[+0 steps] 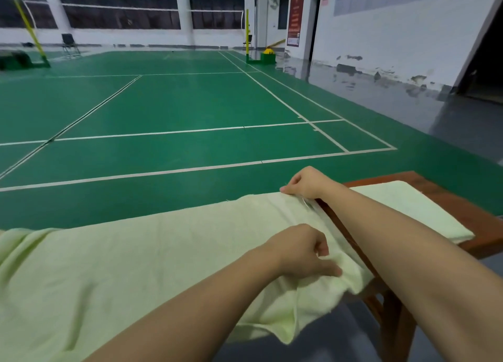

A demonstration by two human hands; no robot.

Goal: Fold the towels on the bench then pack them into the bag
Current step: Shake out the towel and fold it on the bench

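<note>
You are at the folding step, with one pale green towel [152, 252] spread along the bench [462, 214] and your two hands on its right-hand end. Your right hand [307, 183] has its grip closed on the far corner, thumb and curled fingers pinching the hem at the bench's far edge. Your left hand [302, 250] pinches the near corner, where the cloth bunches and hangs off the front edge. A second towel, the folded towel [413, 212], lies flat just beyond your right forearm, apart from the one you hold.

The next move, as it looks from here, calls for lifting both corners together and carrying them left over the spread cloth, keeping the hem taut between your grips so the edges meet square. Mind the near side: a flap droops below the bench front and may drag or skew the fold. Left of your hands there is long open cloth to lay onto, and the green court floor [177, 103] beyond gives free air. No bag shows in view.
</note>
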